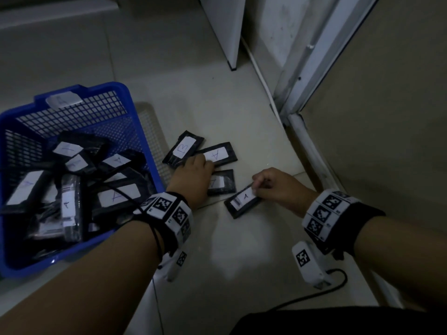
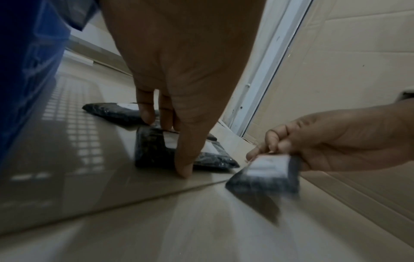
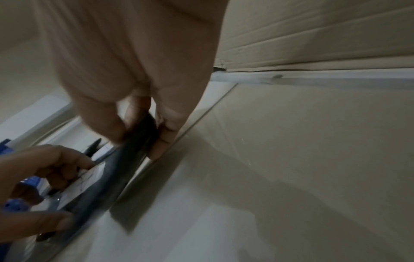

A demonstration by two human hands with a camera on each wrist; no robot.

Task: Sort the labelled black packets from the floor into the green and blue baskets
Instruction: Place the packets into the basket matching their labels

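Note:
The blue basket (image 1: 135,97) at the left holds several black packets labelled A. Three packets lie on the floor beside it: one marked B (image 1: 183,149), one marked A (image 1: 217,154), and a nearer one (image 1: 223,182). My left hand (image 1: 197,171) reaches down on the nearer packet (image 2: 154,152), its thumb at the near edge and its fingers (image 2: 146,113) at the far edge, pinching it. My right hand (image 1: 256,188) grips another labelled packet (image 1: 243,200) by one end and tilts it off the floor (image 2: 264,175). No green basket is in view.
The floor is glossy tile and mirrors the basket mesh. A white door frame (image 1: 302,76) and a cardboard sheet (image 1: 387,117) close off the right side. A white cabinet edge (image 1: 229,39) stands at the back. A black cable (image 1: 314,296) trails on the floor near me.

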